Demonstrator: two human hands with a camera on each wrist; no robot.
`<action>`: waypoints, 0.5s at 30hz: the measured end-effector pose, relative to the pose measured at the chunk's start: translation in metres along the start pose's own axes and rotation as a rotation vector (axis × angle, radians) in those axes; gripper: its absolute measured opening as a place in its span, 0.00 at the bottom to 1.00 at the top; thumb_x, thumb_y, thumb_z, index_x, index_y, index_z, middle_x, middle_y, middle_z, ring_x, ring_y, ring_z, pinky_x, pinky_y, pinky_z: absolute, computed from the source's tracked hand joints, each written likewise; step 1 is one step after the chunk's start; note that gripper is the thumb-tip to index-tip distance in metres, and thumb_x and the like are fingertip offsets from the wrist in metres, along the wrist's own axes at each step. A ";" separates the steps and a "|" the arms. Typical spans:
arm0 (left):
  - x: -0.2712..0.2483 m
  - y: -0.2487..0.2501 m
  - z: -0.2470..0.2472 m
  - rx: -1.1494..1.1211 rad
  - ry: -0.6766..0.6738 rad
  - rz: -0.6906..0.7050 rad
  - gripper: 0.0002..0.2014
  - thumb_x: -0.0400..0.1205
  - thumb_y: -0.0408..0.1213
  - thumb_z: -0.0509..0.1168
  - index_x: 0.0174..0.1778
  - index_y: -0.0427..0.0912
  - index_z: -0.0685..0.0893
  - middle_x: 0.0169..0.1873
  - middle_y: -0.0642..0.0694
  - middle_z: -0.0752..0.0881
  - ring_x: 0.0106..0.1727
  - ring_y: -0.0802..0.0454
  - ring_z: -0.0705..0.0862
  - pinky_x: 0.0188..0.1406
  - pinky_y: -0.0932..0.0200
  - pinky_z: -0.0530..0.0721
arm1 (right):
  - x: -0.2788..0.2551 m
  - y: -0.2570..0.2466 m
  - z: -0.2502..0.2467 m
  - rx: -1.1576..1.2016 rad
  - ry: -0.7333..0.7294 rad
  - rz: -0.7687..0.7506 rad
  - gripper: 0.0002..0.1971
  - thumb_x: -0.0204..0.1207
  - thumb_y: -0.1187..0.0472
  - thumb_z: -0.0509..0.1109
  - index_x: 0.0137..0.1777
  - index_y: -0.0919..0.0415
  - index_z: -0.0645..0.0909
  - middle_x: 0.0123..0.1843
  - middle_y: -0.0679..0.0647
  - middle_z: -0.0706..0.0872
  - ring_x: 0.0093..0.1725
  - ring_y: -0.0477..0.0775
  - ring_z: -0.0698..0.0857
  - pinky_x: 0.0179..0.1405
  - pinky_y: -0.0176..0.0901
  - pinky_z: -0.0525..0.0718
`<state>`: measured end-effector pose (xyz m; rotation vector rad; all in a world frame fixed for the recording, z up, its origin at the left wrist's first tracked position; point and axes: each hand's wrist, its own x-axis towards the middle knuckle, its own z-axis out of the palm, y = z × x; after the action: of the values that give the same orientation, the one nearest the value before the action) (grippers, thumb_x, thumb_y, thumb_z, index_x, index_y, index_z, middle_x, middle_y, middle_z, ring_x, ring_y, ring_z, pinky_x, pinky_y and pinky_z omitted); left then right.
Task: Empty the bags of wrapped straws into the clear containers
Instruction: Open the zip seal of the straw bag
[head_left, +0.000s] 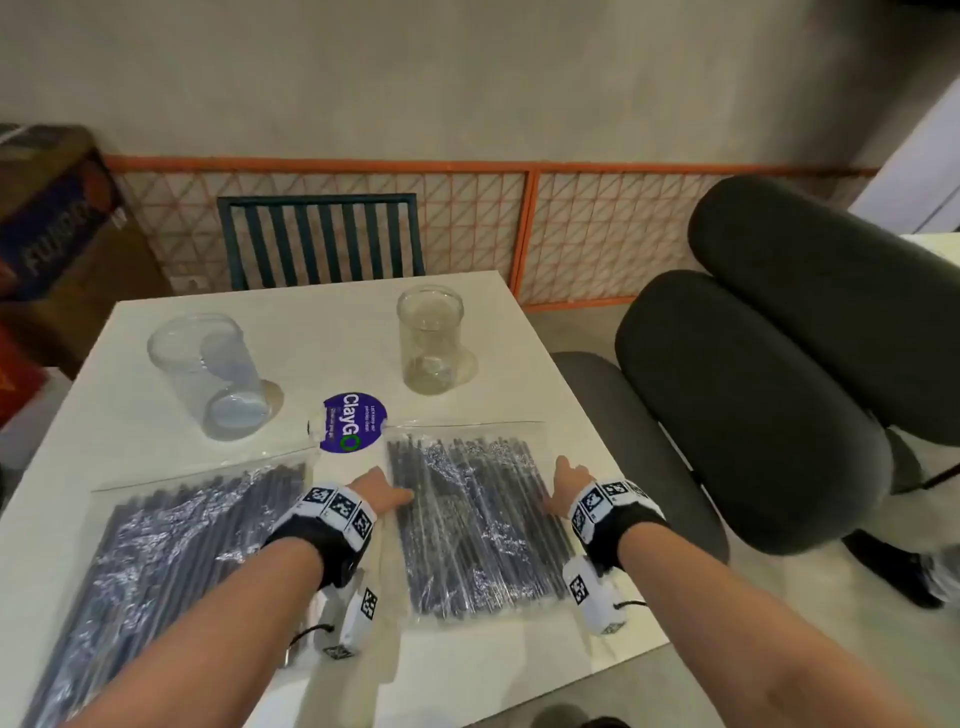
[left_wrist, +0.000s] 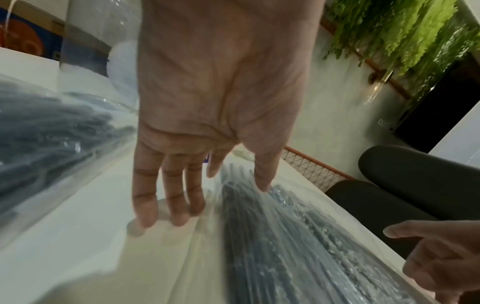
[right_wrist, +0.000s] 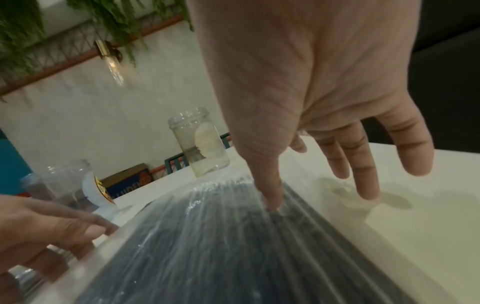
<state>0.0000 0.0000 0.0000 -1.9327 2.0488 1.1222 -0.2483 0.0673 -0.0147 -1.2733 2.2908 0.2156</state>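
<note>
Left bag (head_left: 156, 561): I see a clear bag of dark wrapped straws lying flat on the white desk (head_left: 156, 447), at its near left, untouched.
Left container (head_left: 208, 374): a clear jar on the far left of the desk, lying tilted with its mouth toward me; it holds no straws.
Sticker (head_left: 353, 422): a round purple label between the two containers, just beyond the bags.
Left hand (head_left: 382, 491): my grip is relaxed and open, fingers straight; the thumb rests on the left edge of the right bag, the other fingertips (left_wrist: 149, 218) reach down to the desk beside it. It has hold of nothing.
Right bag (head_left: 478, 525): a second clear bag of wrapped straws, flat on the desk between my two hands.
Right container (head_left: 430, 343): a clear jar standing upright beyond the right bag, without straws.
Right hand (head_left: 569, 480): open grip, fingers spread; the thumb presses the bag's right edge, the remaining fingers (right_wrist: 363, 170) hang over bare desk.
</note>
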 end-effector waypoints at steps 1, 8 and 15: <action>0.000 0.004 0.003 -0.034 -0.012 -0.002 0.36 0.82 0.48 0.62 0.79 0.32 0.57 0.75 0.34 0.70 0.73 0.39 0.73 0.67 0.51 0.77 | 0.000 0.001 0.000 0.006 -0.030 0.001 0.36 0.77 0.55 0.69 0.78 0.66 0.53 0.75 0.69 0.69 0.71 0.69 0.75 0.69 0.60 0.76; 0.007 0.021 0.011 -0.188 -0.051 -0.020 0.31 0.80 0.46 0.66 0.74 0.30 0.68 0.71 0.33 0.76 0.70 0.38 0.76 0.67 0.51 0.76 | 0.000 -0.005 0.003 0.094 -0.025 -0.085 0.25 0.82 0.67 0.57 0.76 0.73 0.58 0.72 0.68 0.75 0.70 0.64 0.77 0.65 0.48 0.76; 0.013 0.032 -0.033 -0.735 -0.111 0.192 0.41 0.73 0.39 0.73 0.80 0.44 0.61 0.78 0.44 0.68 0.77 0.42 0.70 0.75 0.39 0.70 | -0.006 -0.003 -0.054 0.476 0.151 -0.276 0.06 0.77 0.71 0.63 0.49 0.62 0.72 0.47 0.58 0.79 0.48 0.59 0.78 0.41 0.40 0.72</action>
<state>-0.0181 -0.0322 0.0298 -1.8687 1.9508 2.2161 -0.2623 0.0498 0.0354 -1.3548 2.0761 -0.5074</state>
